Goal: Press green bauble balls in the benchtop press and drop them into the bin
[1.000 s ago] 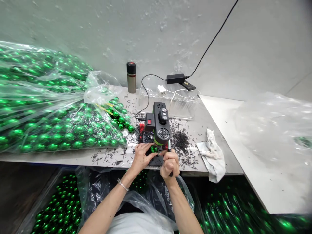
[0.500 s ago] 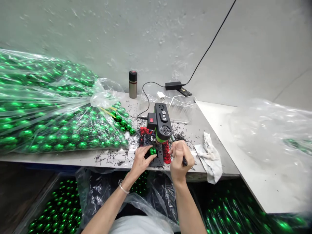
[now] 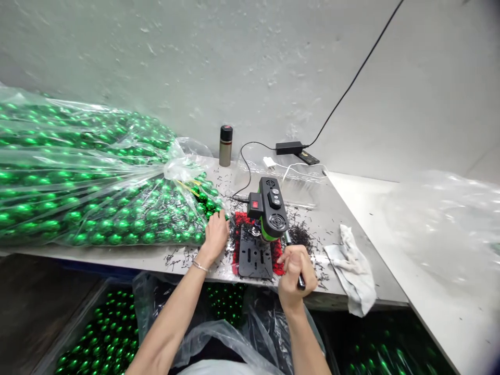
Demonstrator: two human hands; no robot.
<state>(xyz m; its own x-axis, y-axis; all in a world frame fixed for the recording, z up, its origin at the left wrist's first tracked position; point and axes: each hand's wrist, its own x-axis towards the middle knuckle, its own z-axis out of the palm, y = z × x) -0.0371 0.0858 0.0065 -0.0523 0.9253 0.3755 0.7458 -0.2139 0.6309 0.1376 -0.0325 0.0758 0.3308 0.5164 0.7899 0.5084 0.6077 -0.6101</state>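
Note:
A small bench press with a black and green head stands on a dark slotted base plate. My right hand is wrapped round its lever handle, whose black end sticks out below the fist. My left hand is at the loose green shiny balls by the mouth of the plastic bag. Its fingers are curled together, and whatever they hold is hidden. No ball sits on the plate now.
A big clear bag of green balls fills the left of the table. Black shreds and red material surround the press. A white cloth hangs over the front edge. Behind are a bottle and a power adapter.
My left hand has left the press plate and moved left to the loose balls. The green ball it held on the plate is gone from there. My right hand stays on the lever.

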